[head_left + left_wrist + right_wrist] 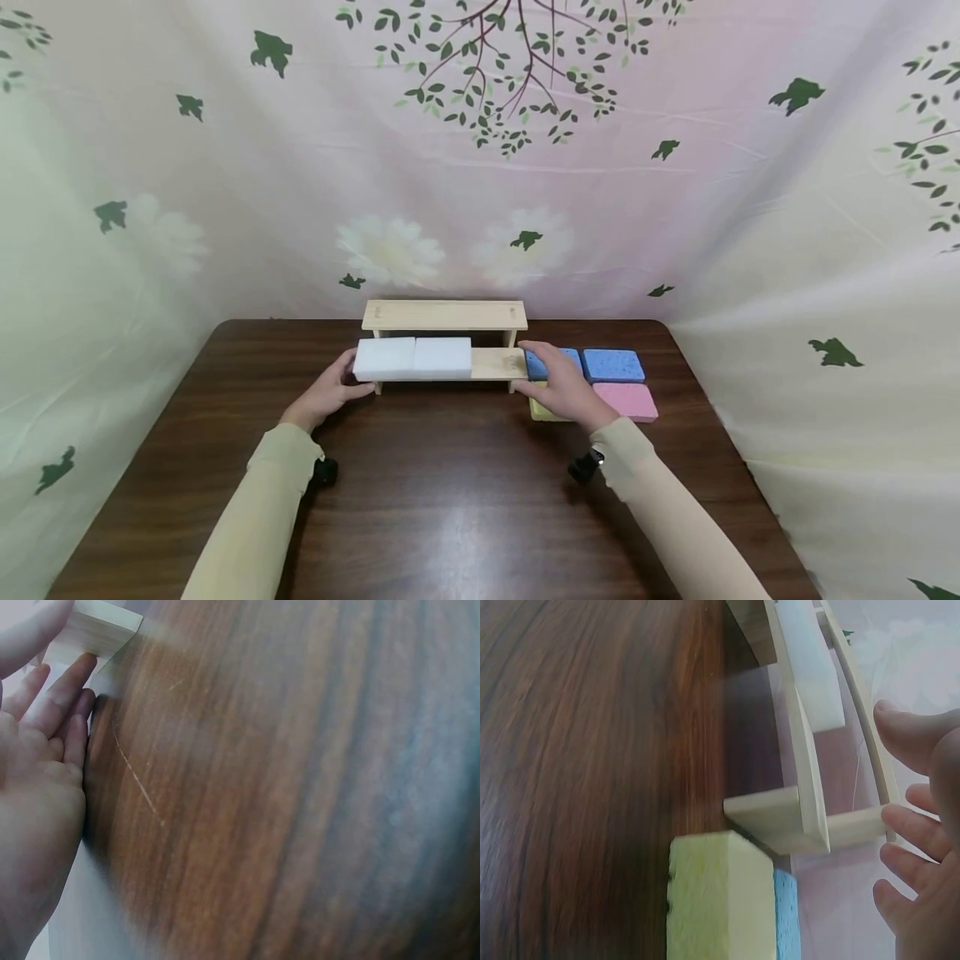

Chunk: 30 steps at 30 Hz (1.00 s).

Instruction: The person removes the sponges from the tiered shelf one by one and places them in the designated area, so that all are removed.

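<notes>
Cloth hanging behind far edge of tabletop; left hand, right hand flanking shelf, fingers unclenched; latter partly hiding yellow sponge.

Just below the frame's centre, a wooden rack bears two white blocks, left hand and right hand at its ends. Coloured sponges lie lower right.
</notes>
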Tool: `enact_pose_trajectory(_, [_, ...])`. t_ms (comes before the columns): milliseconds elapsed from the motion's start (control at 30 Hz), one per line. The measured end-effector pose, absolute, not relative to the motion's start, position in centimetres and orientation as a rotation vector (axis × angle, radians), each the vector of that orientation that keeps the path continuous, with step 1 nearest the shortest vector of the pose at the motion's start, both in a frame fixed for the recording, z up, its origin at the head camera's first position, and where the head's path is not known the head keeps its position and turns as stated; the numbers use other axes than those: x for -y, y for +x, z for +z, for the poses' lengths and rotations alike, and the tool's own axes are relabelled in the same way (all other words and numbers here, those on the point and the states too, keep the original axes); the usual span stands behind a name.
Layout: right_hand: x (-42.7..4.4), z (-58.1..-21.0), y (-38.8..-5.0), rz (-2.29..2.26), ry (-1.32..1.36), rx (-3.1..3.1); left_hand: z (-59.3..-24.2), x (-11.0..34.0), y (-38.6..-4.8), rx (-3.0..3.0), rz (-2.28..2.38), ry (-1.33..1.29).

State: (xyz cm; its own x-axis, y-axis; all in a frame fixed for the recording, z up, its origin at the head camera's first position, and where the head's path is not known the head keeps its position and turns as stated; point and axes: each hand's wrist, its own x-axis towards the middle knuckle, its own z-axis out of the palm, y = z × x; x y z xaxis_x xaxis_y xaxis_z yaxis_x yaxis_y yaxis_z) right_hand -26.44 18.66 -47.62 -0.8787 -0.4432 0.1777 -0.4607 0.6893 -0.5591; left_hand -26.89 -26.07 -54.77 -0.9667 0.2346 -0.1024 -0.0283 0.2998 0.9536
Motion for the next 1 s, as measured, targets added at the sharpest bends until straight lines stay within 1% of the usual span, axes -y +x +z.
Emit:
enact_pose_trajectory(533, [-14.6, -48.5, -27.1, 1.033, 0.837, 2.878, -54.7, 26.0, -26.6, -2.352, 1.706, 0.167])
enact_pose_trajectory(733, [-13.6, -49.1, -27.6, 0.998, 0.830, 2.893, -55.1, 26.1, -26.6, -2.324, 1.730, 0.152])
enact_pose_trajectory(1000, [-12.5, -49.2, -28.3, 0.952, 0.794, 2.934, -54.6, 26.0, -26.7, -2.347, 1.714, 0.146])
